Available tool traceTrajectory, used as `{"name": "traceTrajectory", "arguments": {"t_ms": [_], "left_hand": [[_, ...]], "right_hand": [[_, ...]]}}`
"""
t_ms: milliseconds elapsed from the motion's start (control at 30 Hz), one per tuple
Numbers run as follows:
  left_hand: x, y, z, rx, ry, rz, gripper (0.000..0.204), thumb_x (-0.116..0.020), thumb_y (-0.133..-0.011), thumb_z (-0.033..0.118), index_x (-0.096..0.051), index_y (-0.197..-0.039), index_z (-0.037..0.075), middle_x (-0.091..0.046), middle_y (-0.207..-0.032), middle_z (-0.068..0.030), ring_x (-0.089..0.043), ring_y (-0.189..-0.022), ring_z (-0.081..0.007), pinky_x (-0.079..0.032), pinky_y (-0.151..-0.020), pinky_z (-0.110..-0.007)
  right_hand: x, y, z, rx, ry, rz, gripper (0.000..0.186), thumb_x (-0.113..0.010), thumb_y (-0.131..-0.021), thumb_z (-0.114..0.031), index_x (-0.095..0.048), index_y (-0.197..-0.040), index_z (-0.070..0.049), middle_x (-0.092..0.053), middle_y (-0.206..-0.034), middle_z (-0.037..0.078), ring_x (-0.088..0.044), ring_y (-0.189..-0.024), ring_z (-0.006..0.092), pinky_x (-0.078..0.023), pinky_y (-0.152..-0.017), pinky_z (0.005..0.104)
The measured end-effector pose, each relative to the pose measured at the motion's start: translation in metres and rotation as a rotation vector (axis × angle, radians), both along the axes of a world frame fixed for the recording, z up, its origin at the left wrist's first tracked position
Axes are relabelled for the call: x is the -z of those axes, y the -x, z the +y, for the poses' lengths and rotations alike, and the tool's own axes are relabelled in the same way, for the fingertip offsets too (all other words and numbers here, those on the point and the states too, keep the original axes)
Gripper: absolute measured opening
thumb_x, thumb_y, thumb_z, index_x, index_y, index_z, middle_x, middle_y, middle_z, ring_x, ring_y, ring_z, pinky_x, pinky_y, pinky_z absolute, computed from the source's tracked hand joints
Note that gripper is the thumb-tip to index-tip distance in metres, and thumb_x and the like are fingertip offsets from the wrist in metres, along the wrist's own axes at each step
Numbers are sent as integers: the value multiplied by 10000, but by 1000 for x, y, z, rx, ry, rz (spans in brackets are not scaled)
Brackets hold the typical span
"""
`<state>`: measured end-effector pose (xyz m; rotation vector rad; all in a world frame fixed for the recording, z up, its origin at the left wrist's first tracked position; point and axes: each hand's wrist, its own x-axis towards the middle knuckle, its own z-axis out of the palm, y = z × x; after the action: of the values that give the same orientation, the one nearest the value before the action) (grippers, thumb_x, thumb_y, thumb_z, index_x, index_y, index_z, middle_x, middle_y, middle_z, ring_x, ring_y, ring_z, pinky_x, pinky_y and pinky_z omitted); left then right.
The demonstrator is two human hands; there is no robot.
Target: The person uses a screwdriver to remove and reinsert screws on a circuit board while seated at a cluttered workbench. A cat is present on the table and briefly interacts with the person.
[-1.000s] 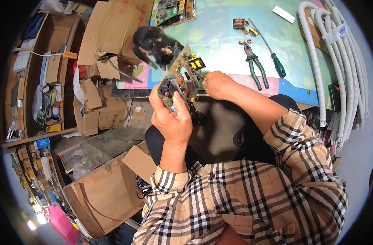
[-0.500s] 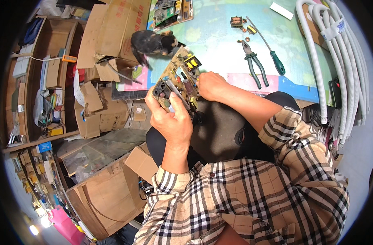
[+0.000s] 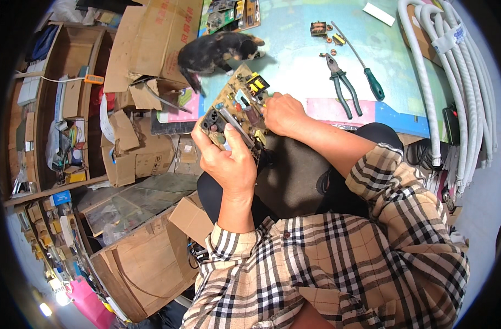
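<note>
My left hand (image 3: 226, 159) grips the lower left edge of a tan circuit board (image 3: 234, 88), its thumb lying over the face near a black socket. The board is tilted up at the table's front edge and carries a yellow-and-black transformer (image 3: 256, 84), a metal heat sink and several small parts. At the board's right edge my right hand (image 3: 285, 113) is closed, fingertips pinched beside a small yellow part; what they hold is hidden. A dark, mottled cat (image 3: 217, 52) is on the table just beyond the board.
Pliers (image 3: 342, 86) and a green-handled screwdriver (image 3: 373, 84) lie to the right, near a copper-wound coil (image 3: 318, 28). Other circuit boards (image 3: 228, 15) sit at the far edge. Cardboard boxes (image 3: 152, 44) crowd the left; bundled grey hoses (image 3: 453, 71) stand at the right.
The cat has stretched to the right, its head and forepart now farther over the table. My hands and the board have shifted only slightly; my right hand has moved a little left.
</note>
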<state>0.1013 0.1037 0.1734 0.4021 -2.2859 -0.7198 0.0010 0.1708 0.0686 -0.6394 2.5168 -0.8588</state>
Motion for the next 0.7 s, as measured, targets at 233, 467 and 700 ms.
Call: {"name": "traceTrajectory", "arguments": {"t_ms": [233,467,700], "left_hand": [[6,-1,-4,-14,6,4,336,-585,-885,19,-495,-1208,1,-669,-950,-174,-686,-835,-257,-530,-711,-357],[4,0,-8,-34,-68,1,314,-577,-887,20,-507,-1192,-6,-674,-949,-168,-685,-838,-256,-531,-725,-361],[-3,-2,-8,-34,-98,-53,318,-575,-886,20,-508,-1195,-5,-674,-934,-157,-683,-824,-258,-524,-738,-357]], "right_hand": [[0,1,-1,24,38,-175,291,-552,-911,-212,-701,-1016,16,-683,-1046,241,-662,-1007,391,-526,-884,442],[-7,2,2,-70,-49,-189,256,-537,-868,-134,-700,-1000,13,-690,-1027,238,-669,-997,377,-532,-870,436],[-7,16,12,-73,-82,-120,271,-522,-826,-93,-703,-999,10,-692,-1037,234,-670,-1010,375,-533,-874,426]]}}
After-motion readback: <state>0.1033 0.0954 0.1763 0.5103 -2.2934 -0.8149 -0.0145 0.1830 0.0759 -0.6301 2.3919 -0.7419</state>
